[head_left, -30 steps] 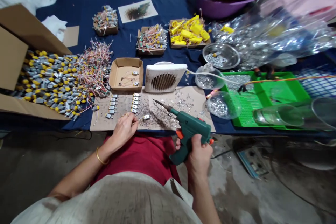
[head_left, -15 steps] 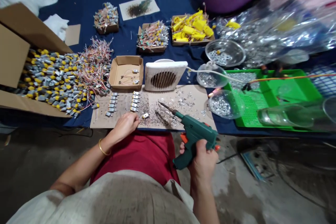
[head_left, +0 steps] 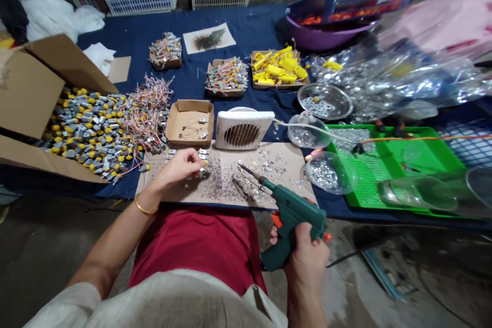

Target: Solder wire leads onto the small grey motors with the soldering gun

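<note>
My left hand [head_left: 183, 165] is over the cardboard sheet [head_left: 184, 195], thumb and forefinger pinched on a small metal motor [head_left: 204, 163] at the end of a short row. Its fingers partly hide that motor and the row. Just beyond the fingertips lie other small motors [head_left: 202, 152] of the row. My right hand [head_left: 307, 253] is wrapped round the handle of a green soldering gun [head_left: 298, 210] with an orange trigger. The gun's thin tip [head_left: 244, 166] points up and left above the sheet, apart from the motors.
A white vent fan [head_left: 246, 130] stands behind the sheet, beside a shallow cardboard tray [head_left: 190, 107]. At left, a carton [head_left: 28, 92] spills motors and wires. Bowls of metal bits [head_left: 325, 174] and a green basket [head_left: 369, 184] are at right. A cable crosses there.
My left hand has moved up and left to the row, and the single motor beside it is no longer apart. The view has tilted up; my right hand still holds the gun.
</note>
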`<action>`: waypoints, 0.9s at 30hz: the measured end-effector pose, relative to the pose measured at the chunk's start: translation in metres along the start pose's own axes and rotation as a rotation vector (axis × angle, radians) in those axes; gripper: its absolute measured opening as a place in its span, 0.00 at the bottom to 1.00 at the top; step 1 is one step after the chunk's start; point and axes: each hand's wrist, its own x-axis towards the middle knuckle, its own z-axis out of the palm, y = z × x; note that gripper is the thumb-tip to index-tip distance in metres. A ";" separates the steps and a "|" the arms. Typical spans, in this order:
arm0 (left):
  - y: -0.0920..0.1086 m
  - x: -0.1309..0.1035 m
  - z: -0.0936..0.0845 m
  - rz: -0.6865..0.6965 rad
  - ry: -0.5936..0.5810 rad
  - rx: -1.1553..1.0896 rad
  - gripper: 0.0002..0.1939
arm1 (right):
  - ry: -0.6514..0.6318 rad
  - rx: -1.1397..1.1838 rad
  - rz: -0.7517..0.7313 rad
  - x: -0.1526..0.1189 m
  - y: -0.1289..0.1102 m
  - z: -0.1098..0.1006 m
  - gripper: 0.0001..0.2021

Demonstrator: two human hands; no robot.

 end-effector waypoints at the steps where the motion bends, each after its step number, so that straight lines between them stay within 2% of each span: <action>1: 0.011 0.011 -0.012 0.042 0.036 0.056 0.09 | 0.000 -0.001 0.008 0.002 -0.001 0.001 0.28; 4: 0.041 0.060 -0.043 0.151 0.136 0.258 0.08 | -0.009 0.000 0.045 0.006 -0.003 0.004 0.30; 6: 0.054 0.100 -0.056 0.229 0.121 0.406 0.07 | -0.025 -0.007 0.061 0.007 -0.005 0.005 0.31; 8: 0.058 0.137 -0.065 0.190 0.098 0.602 0.08 | -0.034 -0.016 0.061 0.006 -0.007 0.003 0.31; 11: 0.047 0.174 -0.073 0.161 0.120 0.689 0.10 | -0.017 0.003 0.053 0.005 -0.010 -0.003 0.29; 15: 0.022 0.192 -0.084 0.154 0.126 0.723 0.05 | 0.044 0.038 0.068 0.009 -0.012 -0.008 0.25; 18: 0.009 0.197 -0.087 0.181 0.073 0.718 0.17 | 0.054 0.002 0.059 0.014 -0.013 -0.005 0.25; 22: 0.004 0.199 -0.084 0.233 -0.027 0.848 0.23 | 0.024 -0.030 0.037 0.012 -0.017 0.008 0.26; 27: 0.008 0.197 -0.081 0.221 -0.019 0.864 0.19 | -0.023 -0.050 -0.028 0.002 -0.021 0.019 0.25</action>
